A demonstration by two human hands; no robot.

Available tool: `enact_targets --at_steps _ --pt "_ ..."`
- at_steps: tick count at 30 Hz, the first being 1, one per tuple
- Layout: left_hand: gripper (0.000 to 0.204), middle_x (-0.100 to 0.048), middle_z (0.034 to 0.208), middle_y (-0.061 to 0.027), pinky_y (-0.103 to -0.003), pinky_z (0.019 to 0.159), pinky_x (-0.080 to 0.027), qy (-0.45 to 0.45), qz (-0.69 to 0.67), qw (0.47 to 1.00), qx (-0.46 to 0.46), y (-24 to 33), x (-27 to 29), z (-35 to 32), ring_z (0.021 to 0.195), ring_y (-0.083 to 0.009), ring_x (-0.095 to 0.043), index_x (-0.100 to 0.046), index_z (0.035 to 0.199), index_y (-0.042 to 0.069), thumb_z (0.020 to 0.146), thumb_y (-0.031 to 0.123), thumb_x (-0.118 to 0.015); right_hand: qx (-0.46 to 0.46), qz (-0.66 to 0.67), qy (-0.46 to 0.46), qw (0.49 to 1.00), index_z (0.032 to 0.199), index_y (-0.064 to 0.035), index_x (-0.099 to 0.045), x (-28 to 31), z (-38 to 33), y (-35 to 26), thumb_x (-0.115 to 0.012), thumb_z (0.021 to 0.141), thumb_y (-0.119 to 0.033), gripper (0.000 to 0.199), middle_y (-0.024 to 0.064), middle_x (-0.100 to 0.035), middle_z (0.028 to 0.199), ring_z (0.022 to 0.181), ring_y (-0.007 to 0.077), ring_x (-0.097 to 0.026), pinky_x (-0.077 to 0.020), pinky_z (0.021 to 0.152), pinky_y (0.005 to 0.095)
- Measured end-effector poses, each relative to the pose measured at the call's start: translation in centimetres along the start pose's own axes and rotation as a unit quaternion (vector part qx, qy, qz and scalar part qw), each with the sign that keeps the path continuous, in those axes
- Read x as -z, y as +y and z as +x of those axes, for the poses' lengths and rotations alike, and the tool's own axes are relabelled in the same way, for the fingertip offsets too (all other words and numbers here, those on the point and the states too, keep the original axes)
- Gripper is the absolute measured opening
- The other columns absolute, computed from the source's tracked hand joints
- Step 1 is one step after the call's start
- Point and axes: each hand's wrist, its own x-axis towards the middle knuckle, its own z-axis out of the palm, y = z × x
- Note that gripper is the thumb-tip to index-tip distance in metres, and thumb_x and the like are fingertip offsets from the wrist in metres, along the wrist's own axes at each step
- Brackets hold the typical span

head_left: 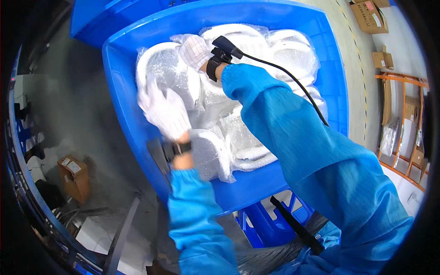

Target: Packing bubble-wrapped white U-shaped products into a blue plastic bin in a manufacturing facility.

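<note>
Several white curved parts in clear bubble wrap lie packed in a large blue plastic bin (220,200). Both my hands wear white gloves and are over one bubble-wrapped white part (168,68) at the bin's far left. My left hand (165,112) lies along its near left side, fingers stretched and apart, slightly blurred. At the far right edge of the same piece, my right hand (195,51) has its fingers curled over the wrap; the fingertips are partly hidden. Another wrapped part (206,153) sits nearer me, just right of my left wrist.
A black cable (293,78) runs from a device on my right wrist along the sleeve. Beyond the bin is another blue container (94,20). A blue stool (263,224) stands below the near edge. Cardboard boxes (73,178) and an orange rack (403,133) flank the area.
</note>
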Motion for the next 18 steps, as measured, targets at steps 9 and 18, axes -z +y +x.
enact_targets --at_steps 9,18 --pt "0.03 -0.064 0.105 -0.0103 -0.04 0.084 -0.051 -0.069 0.138 0.969 -0.194 -8.5 -6.3 10.2 0.096 -0.0281 -0.061 -0.063 0.114 0.016 0.085 0.024 -0.059 0.009 -0.09 0.072 0.993 0.077 -0.0059 -0.064 0.5 -2.0 -4.7 -0.066 0.076 -0.028 0.022 0.0147 -0.061 0.076 0.078 0.0313 -0.062 -0.047 0.072 0.041" --pt "0.024 -0.066 0.102 -0.0042 -0.036 0.075 -0.054 -0.044 0.106 0.949 -0.294 -10.3 -9.4 12.4 0.091 -0.0252 -0.064 -0.066 0.106 0.017 0.089 0.031 -0.057 -0.086 -0.138 0.112 0.98 0.081 -0.011 -0.067 -4.4 0.8 0.2 -0.059 0.084 -0.023 0.015 0.0086 -0.065 0.075 0.07 0.0269 -0.064 -0.0499 0.064 0.0361"
